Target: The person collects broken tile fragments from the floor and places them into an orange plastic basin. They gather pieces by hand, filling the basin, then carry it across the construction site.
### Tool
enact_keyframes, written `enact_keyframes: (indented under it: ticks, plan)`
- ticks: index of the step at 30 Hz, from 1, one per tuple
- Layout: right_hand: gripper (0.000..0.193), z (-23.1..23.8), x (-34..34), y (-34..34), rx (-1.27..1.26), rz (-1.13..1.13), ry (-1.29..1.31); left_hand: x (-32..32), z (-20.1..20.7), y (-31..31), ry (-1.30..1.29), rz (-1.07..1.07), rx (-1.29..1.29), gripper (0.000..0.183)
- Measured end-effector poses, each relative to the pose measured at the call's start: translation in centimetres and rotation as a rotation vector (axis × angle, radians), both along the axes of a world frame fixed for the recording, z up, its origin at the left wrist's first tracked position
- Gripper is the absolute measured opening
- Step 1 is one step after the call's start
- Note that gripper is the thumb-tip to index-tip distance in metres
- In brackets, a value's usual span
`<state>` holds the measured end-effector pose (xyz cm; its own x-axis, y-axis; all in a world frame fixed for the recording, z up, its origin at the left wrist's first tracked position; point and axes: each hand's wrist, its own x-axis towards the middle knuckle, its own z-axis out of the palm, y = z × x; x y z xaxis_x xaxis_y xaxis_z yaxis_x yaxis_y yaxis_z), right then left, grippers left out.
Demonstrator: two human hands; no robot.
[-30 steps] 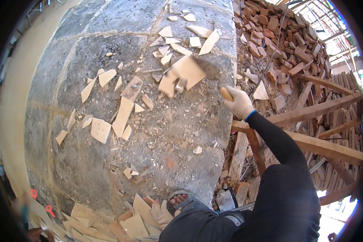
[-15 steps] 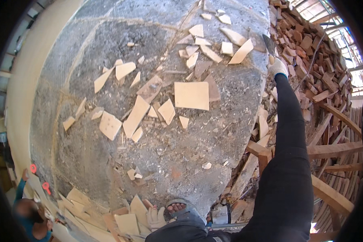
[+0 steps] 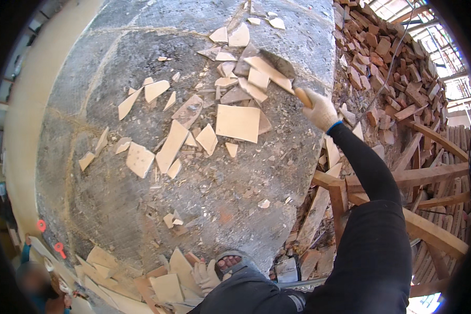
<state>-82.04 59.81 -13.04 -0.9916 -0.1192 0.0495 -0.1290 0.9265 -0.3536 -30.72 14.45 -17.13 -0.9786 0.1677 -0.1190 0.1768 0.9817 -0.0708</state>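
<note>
My right hand, in a pale work glove with a blue cuff, is closed around the wooden handle of a trowel. Its broad metal blade rests against a cluster of broken tile pieces on the dusty grey slab. A long cream tile shard lies right along the blade, beside a smaller square shard. A large rectangular tile piece sits nearer. Low in view, my gloved left hand is beside my foot and leaning tile pieces, with its fingers apart and nothing visible in them.
Along the right lies a heap of broken bricks, with wooden beams nearer. The slab's broken edge runs down to my foot. More shards are scattered to the left. Another person is at the lower left.
My right hand has swept the trowel leftward from the slab's right edge. Several shards near the blade have shifted left and bunched together. My left hand stays low by my foot.
</note>
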Motion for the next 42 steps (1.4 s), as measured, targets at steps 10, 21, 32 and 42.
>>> enact_keyframes:
  ticks: [10, 21, 32, 42]
  plan:
    - [0.055, 4.1, 13.1, -17.9, 0.138, 0.383, -0.457, 0.5, -0.4, 0.1, -0.008, 0.328, 0.499, 0.075]
    - [0.037, 4.4, 14.9, -16.5, -0.186, -0.174, -0.141, -16.9, 4.4, 2.2, 0.383, 0.307, 0.884, 0.055]
    - [0.042, 1.6, 12.7, -11.9, -0.529, -0.588, -0.218, -43.5, -1.3, -0.7, 0.411, 0.116, 0.438, 0.081]
    - [0.045, -2.1, -16.1, 1.5, 0.153, -0.682, 0.140, -46.1, -2.7, -0.7, 0.139, 0.101, 0.408, 0.099]
